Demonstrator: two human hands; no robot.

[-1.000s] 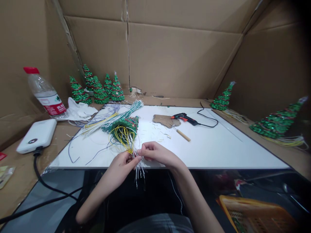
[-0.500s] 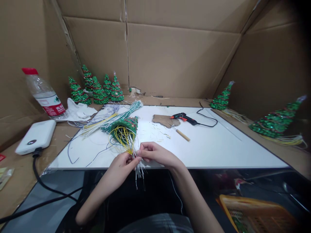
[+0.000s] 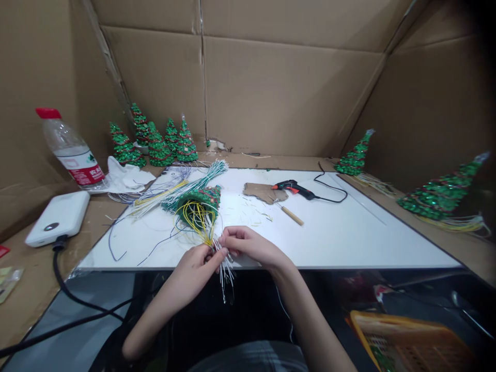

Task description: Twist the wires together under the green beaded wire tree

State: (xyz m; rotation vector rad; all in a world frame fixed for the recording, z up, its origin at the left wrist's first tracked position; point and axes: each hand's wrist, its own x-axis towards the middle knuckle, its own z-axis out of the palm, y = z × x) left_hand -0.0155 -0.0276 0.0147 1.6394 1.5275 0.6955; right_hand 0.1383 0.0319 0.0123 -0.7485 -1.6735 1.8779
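Observation:
A small green Christmas tree (image 3: 211, 195) lies on its side on the white board, its hollow base facing me. Yellow and white wires (image 3: 201, 219) run out of that base toward me. My left hand (image 3: 199, 261) is closed around the bundle, thumb on top, near the board's front edge. Pinched against the same strands from the right is my right hand (image 3: 242, 243); its fingertips touch the white wires. Loose white wire ends (image 3: 227, 279) hang below the hands, over the edge. Just behind the tree lies a bundle of green and white wires (image 3: 205, 178).
A glue gun (image 3: 294, 188) rests by a cardboard scrap (image 3: 263, 192) and a wooden-handled tool (image 3: 291, 215). Finished-looking trees (image 3: 157, 147) stand at back left, another tree (image 3: 442, 194) at right. A bottle (image 3: 77, 155) and white power bank (image 3: 58, 217) sit left; an orange basket (image 3: 406, 325) is lower right.
The hanging white wire ends have swung slightly to the right. Both hands keep their hold on the bundle and have barely shifted.

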